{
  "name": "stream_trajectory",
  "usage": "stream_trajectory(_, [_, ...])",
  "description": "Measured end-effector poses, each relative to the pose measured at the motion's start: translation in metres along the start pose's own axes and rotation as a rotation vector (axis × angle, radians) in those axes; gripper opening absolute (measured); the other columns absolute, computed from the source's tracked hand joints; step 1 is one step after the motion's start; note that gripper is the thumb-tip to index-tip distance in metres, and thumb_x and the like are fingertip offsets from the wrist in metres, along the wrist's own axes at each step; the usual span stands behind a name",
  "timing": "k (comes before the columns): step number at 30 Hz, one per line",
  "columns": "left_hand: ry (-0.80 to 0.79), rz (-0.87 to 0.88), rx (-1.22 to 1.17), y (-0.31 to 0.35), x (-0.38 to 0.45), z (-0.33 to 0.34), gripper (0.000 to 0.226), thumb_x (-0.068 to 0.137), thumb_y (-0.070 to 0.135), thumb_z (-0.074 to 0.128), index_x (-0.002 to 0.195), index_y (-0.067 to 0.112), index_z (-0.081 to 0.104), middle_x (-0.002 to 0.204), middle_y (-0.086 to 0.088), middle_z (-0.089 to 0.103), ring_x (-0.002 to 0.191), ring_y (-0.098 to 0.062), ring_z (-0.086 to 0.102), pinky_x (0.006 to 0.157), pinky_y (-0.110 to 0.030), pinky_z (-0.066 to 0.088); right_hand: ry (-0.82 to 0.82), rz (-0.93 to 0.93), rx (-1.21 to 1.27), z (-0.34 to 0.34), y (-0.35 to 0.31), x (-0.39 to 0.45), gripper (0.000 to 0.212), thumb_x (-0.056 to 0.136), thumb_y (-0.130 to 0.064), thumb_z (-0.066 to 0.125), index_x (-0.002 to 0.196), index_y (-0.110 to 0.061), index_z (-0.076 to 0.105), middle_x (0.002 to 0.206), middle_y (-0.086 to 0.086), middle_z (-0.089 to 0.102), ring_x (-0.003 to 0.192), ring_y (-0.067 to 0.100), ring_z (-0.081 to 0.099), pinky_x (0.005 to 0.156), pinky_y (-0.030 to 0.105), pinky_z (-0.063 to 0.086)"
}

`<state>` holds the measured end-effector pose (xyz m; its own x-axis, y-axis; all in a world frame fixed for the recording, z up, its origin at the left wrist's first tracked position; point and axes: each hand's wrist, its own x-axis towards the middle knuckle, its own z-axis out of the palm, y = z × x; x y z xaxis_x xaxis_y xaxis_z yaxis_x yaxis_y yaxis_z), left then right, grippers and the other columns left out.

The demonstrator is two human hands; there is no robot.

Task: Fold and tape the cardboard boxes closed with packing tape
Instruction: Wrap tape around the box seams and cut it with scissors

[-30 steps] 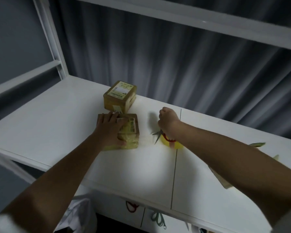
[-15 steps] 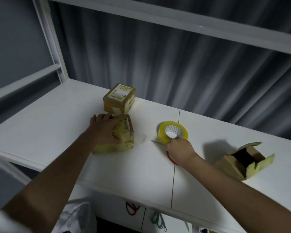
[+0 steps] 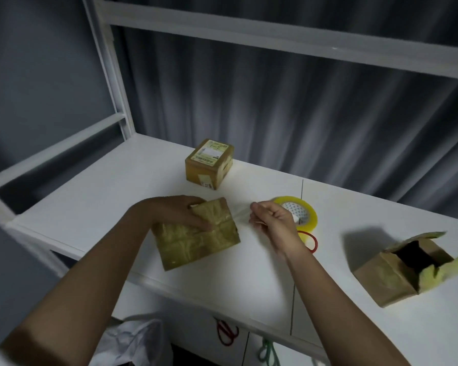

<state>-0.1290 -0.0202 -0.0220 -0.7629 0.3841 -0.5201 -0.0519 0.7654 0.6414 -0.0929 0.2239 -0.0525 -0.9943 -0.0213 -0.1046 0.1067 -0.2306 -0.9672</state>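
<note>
While left hand (image 3: 177,215) holds taped box (image 3: 196,233), right hand (image 3: 271,220) pinches tape (clear).

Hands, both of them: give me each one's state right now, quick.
Left hand: holding the taped box, fingers curled over its top.
Right hand: pinching a strip of clear tape that runs to the box.
</note>
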Motion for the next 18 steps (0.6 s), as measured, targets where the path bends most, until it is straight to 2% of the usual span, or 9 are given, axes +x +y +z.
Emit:
stream_trajectory(2, [-0.053, -0.022, -0.009, -0.002, -0.001, 0.0, 0.095, 0.045, 0.071, 0.072, 0.131, 0.038, 0.046, 0.114, 0.01, 0.063, 0.099, -0.013, 0.064, 0.087, -0.035, 0.054, 0.021, 0.008, -0.017, 0.0, 0.007, -0.001, 0.009, 0.086, -0.006, 0.066, 0.077, -0.008, 0.067, 0.06, 0.002, 0.064, 0.052, 0.011, 0.056, 0.053, 0.02, 0.045])
stream_trajectory(4, [-0.048, -0.056, 0.013, -0.004, 0.002, 0.003, 0.1, 0.045, 0.072, 0.071, 0.134, 0.038, 0.043, 0.12, 0.008, 0.06, 0.104, -0.014, 0.061, 0.09, -0.037, 0.053, 0.05, 0.03, -0.088, -0.002, 0.016, -0.003, 0.007, 0.086, -0.007, 0.066, 0.079, -0.008, 0.068, 0.061, 0.002, 0.066, 0.05, 0.01, 0.056, 0.053, 0.02, 0.044])
stream_trajectory(6, [0.077, -0.083, 0.2, -0.004, 0.004, 0.005, 0.102, 0.045, 0.078, 0.065, 0.137, 0.043, 0.037, 0.136, 0.005, 0.044, 0.121, -0.019, 0.045, 0.099, -0.04, 0.044, 0.068, 0.033, -0.122, -0.004, 0.023, -0.003, 0.005, 0.087, -0.009, 0.066, 0.084, -0.007, 0.07, 0.063, 0.002, 0.068, 0.049, 0.009, 0.055, 0.052, 0.019, 0.044])
stream_trajectory(8, [0.27, -0.017, 0.407, -0.001, 0.002, 0.006, 0.091, 0.059, 0.075, 0.059, 0.139, 0.046, 0.03, 0.141, 0.003, 0.031, 0.129, -0.022, 0.029, 0.104, -0.041, 0.034, 0.087, 0.022, -0.133, -0.006, 0.025, 0.0, 0.007, 0.089, -0.01, 0.064, 0.088, -0.008, 0.071, 0.065, 0.001, 0.069, 0.05, 0.008, 0.055, 0.052, 0.017, 0.044])
stream_trajectory(10, [0.433, 0.145, 0.574, 0.004, -0.001, 0.008, 0.068, 0.081, 0.053, 0.058, 0.142, 0.04, 0.029, 0.142, 0.003, 0.035, 0.126, -0.022, 0.034, 0.102, -0.038, 0.035, 0.083, 0.005, -0.157, -0.003, 0.024, 0.004, 0.011, 0.092, -0.009, 0.059, 0.091, -0.006, 0.07, 0.065, -0.001, 0.069, 0.049, 0.006, 0.055, 0.052, 0.015, 0.044])
stream_trajectory(12, [0.496, 0.221, 0.705, 0.006, 0.001, 0.016, 0.059, 0.089, 0.036, 0.051, 0.143, 0.032, 0.029, 0.143, 0.002, 0.039, 0.126, -0.022, 0.04, 0.104, -0.039, 0.037, 0.083, -0.023, -0.197, 0.002, 0.021, 0.01, 0.014, 0.095, -0.007, 0.055, 0.093, -0.004, 0.069, 0.064, -0.002, 0.069, 0.048, 0.003, 0.055, 0.053, 0.013, 0.045])
stream_trajectory(15, [0.552, 0.168, 0.543, -0.004, 0.01, 0.035, 0.062, 0.082, 0.048, 0.023, 0.14, 0.029, 0.033, 0.143, 0.002, 0.037, 0.131, -0.021, 0.034, 0.11, -0.041, 0.024, 0.122, -0.047, -0.247, 0.009, 0.013, 0.022, 0.013, 0.094, -0.009, 0.058, 0.093, -0.003, 0.069, 0.068, 0.002, 0.068, 0.045, 0.001, 0.054, 0.051, 0.013, 0.044])
stream_trajectory(16, [0.628, 0.162, 0.523, -0.01, 0.016, 0.039, 0.063, 0.081, 0.051, 0.017, 0.137, 0.029, 0.037, 0.14, 0.003, 0.041, 0.127, -0.022, 0.037, 0.108, -0.041, 0.025, 0.129, -0.042, -0.26, 0.01, 0.011, 0.026, 0.013, 0.093, -0.008, 0.058, 0.092, -0.002, 0.069, 0.067, 0.003, 0.067, 0.044, 0.001, 0.053, 0.049, 0.012, 0.044])
stream_trajectory(18, [0.744, 0.14, 0.599, -0.019, 0.027, 0.042, 0.06, 0.084, 0.054, 0.019, 0.131, 0.027, 0.043, 0.131, 0.004, 0.05, 0.118, -0.022, 0.045, 0.1, -0.042, 0.032, 0.148, -0.006, -0.277, 0.008, 0.015, 0.032, 0.014, 0.093, -0.006, 0.058, 0.089, 0.001, 0.069, 0.059, 0.003, 0.065, 0.041, 0.002, 0.05, 0.045, 0.013, 0.042])
